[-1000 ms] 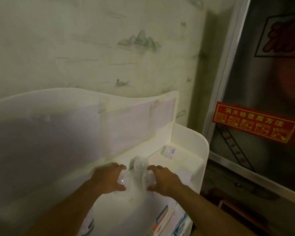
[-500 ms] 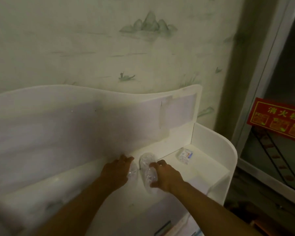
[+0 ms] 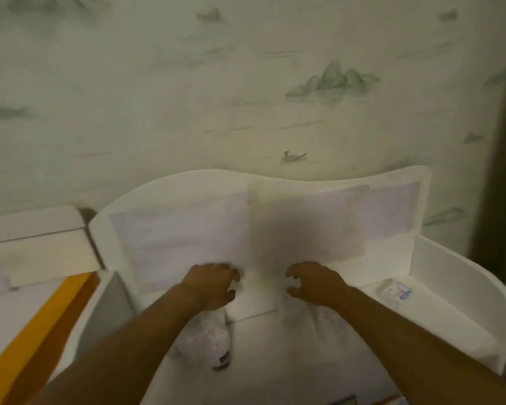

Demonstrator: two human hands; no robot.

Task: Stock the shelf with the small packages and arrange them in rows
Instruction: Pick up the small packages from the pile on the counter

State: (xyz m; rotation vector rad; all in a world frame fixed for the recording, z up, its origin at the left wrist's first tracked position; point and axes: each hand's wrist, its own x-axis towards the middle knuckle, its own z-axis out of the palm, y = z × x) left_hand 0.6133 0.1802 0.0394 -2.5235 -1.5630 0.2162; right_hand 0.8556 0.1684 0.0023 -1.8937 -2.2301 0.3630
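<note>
Hands hovered apart over the shelf: left hand and right hand both curled, gripping nothing. Clear-wrapped packages lay below the left wrist; they looked light, crinkly, slippery, best pinched at the edges.

1. single head view, worn camera, looks forward and down onto the white shelf.
2. shelf fills the lower half, close; patterned wall rises behind it.
3. both forearms enter from the bottom edge toward the shelf.
</note>
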